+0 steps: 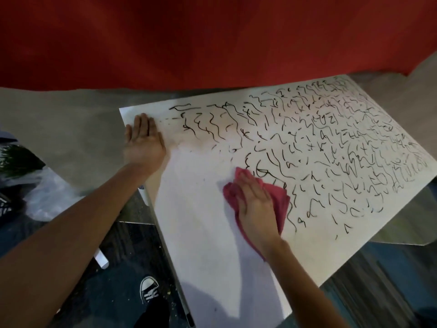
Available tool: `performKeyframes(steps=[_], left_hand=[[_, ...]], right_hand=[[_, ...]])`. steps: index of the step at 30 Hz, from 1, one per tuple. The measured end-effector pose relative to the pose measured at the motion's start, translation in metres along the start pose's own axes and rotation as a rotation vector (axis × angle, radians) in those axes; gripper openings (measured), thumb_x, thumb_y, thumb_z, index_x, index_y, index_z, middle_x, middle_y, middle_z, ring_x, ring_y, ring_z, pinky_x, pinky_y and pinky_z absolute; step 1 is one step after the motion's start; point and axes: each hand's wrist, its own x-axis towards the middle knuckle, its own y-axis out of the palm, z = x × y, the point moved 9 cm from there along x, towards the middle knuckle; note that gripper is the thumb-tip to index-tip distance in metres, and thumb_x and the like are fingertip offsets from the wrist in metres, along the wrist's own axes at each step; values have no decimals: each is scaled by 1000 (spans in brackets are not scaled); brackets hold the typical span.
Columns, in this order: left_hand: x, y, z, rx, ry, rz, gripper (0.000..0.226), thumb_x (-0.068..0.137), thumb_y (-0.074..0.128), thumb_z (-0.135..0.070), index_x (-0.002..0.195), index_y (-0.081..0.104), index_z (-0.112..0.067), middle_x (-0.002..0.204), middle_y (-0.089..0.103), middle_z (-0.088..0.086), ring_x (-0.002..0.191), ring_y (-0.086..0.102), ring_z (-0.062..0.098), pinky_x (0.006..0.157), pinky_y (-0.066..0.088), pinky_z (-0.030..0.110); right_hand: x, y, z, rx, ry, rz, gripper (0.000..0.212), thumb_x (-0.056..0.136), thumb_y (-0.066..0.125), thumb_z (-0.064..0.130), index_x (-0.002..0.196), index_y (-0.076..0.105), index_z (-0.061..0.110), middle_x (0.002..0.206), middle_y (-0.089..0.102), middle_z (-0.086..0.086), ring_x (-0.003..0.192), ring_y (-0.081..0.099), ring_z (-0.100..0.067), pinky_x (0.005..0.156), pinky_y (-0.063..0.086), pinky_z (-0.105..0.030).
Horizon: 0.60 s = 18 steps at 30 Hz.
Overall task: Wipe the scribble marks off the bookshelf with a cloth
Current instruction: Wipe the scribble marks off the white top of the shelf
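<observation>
Head view: the left hand (143, 140) lies palm down on the far left corner of the white bookshelf (201, 245) panel, fingers straight and close together, gripping nothing. Its forearm stretches out long from the lower left, the wrist crossing the panel's left edge.

The right hand (256, 204) is spread flat too, fingers extended and pointing up-left, pressing down on the pink cloth (280, 197) rather than clutching it. The cloth is bunched beneath the palm – it pokes out past the fingertips, bulges to the right of the knuckles and trails back under the wrist. The right forearm comes in from the lower right corner.

Black scribble marks (331, 143) crowd the panel beyond and to the right of the right hand, some touching the cloth's far edge. The surface on the near side of that hand, and between the two hands, is mostly bare white – only faint specks show. Below the left forearm a black-and-white shoe (149, 290) stands on the dark floor
</observation>
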Motion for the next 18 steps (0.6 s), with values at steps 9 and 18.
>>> performKeyframes(steps=[9,18], left_hand=[[-29,8,-22,31,36,15,54,103,30,-20,148,17,8,157,11,24,146,5,36,116,1,44],[-67,22,-42,116,118,50,59,102,22,-35,152,14,-3,160,7,15,147,1,32,116,-2,45]], right_hand=[[-35,46,87,-287,12,14,43,87,35,43,120,63,38,135,57,2,127,51,-31,98,27,-67],[-97,-47,-91,-19,433,-171,61,93,20,43,130,57,12,140,51,-6,136,41,-28,114,22,-43]])
